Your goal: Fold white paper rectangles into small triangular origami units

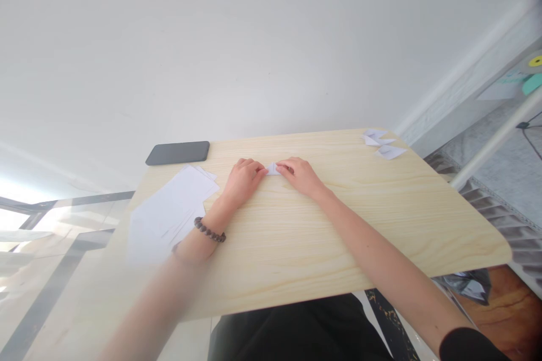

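Near the middle of the wooden table, a small folded piece of white paper (272,169) lies between my two hands. Its visible part is roughly triangular, with a crease down the centre. My left hand (245,176) is closed on the paper's left corner, thumb and fingertips together. On the opposite corner, the thumb and fingers of my right hand (300,174) pinch the paper. The fingertips cover both ends of it. A dark bead bracelet (209,230) circles my left wrist.
White paper sheets (165,208) lie on the table's left side, beneath a dark phone-like slab (178,153) near the back edge. Several folded paper pieces (390,152) rest at the back right. A plain wall (271,45) rises behind the table (296,254).
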`<action>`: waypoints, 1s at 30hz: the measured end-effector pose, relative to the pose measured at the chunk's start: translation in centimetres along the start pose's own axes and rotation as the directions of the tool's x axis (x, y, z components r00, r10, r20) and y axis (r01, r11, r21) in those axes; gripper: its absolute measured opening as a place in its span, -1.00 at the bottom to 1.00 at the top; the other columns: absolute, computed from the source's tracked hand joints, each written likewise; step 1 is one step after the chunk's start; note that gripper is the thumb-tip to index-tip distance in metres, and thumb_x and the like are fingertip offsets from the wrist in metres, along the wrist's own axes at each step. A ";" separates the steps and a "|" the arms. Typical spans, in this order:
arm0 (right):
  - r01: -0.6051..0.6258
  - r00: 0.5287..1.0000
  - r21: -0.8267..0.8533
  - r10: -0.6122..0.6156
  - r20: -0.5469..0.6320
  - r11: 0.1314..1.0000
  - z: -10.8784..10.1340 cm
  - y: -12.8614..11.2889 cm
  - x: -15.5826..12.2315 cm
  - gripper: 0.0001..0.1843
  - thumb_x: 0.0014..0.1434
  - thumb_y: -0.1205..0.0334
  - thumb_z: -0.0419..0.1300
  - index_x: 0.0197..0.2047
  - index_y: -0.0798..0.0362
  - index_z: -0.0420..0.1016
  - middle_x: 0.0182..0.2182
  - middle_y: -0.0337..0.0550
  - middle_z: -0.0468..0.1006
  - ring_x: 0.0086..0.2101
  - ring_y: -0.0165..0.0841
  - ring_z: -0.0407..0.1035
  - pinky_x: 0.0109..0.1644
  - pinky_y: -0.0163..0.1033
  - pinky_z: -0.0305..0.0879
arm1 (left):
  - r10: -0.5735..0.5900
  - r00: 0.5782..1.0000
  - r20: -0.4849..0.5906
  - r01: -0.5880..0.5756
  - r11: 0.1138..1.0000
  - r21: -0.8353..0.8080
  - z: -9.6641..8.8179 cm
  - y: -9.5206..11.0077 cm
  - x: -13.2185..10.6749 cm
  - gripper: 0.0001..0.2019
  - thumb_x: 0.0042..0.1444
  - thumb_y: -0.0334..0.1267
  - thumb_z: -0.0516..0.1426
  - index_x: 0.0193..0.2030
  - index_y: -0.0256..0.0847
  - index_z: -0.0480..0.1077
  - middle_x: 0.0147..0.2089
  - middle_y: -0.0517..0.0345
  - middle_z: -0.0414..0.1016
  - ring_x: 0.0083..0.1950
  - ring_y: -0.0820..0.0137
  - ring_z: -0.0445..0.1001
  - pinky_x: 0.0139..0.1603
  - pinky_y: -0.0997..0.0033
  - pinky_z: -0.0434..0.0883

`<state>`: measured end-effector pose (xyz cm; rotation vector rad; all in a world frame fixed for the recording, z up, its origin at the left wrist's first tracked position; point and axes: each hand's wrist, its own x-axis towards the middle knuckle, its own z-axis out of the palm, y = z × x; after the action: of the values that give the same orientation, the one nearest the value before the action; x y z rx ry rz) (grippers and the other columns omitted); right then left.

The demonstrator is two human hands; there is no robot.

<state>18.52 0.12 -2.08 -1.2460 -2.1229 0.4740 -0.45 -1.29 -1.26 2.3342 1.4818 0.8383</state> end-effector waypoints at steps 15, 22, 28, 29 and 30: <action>-0.036 0.999 0.049 0.037 -0.008 0.998 -0.2 -0.2 -0.2 -0.80 0.13 0.13 0.07 -0.30 0.05 0.45 -0.44 -0.21 0.45 -0.41 -0.43 0.26 -0.27 -0.30 0.16 | -0.063 0.998 -0.017 0.064 0.997 0.039 0.1 -0.6 0.1 -0.80 0.09 -0.13 0.04 -0.36 -0.19 0.39 -0.27 0.07 0.42 -0.11 0.24 0.28 -0.05 0.23 0.24; -0.012 1.000 0.057 0.011 0.020 0.998 -0.8 -0.2 -0.2 -0.79 0.15 0.20 0.05 -0.36 0.06 0.48 -0.40 -0.19 0.40 -0.44 -0.47 0.25 -0.27 -0.33 0.17 | -0.081 0.997 0.014 0.078 0.988 0.136 0.1 -0.3 0.0 -0.76 0.15 -0.12 -0.02 -0.35 -0.19 0.37 -0.24 0.09 0.39 -0.07 0.23 0.23 -0.01 0.20 0.21; -0.042 0.999 -0.049 0.043 0.022 0.998 -0.2 -0.5 0.1 -0.77 0.17 0.21 0.01 -0.35 0.09 0.46 -0.40 -0.16 0.47 -0.36 -0.40 0.30 -0.23 -0.30 0.17 | -0.097 0.995 0.013 0.091 0.964 0.250 0.3 0.1 0.0 -0.75 0.19 -0.16 -0.07 -0.28 -0.22 0.35 -0.15 0.00 0.32 -0.07 0.20 0.20 -0.04 0.18 0.21; -0.045 0.999 -0.057 0.046 0.023 0.997 -0.1 -0.5 0.2 -0.77 0.17 0.21 0.01 -0.30 0.09 0.46 -0.36 -0.14 0.49 -0.32 -0.39 0.31 -0.20 -0.29 0.17 | -0.097 0.995 0.012 0.091 0.960 0.266 0.4 0.1 0.0 -0.75 0.19 -0.16 -0.08 -0.27 -0.23 0.34 -0.14 -0.01 0.30 -0.07 0.19 0.20 -0.04 0.17 0.22; -0.046 0.999 -0.063 0.048 0.026 0.997 -0.1 -0.5 0.2 -0.76 0.17 0.21 0.01 -0.24 0.09 0.46 -0.31 -0.13 0.50 -0.29 -0.38 0.33 -0.17 -0.28 0.17 | -0.095 0.995 0.010 0.088 0.956 0.280 0.5 0.2 -0.1 -0.75 0.19 -0.16 -0.08 -0.26 -0.24 0.33 -0.13 -0.02 0.29 -0.08 0.19 0.20 -0.05 0.17 0.22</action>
<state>18.13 0.04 -1.65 -1.3344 -2.1502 0.4506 -0.08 -1.38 -1.58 2.4344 1.7853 0.6094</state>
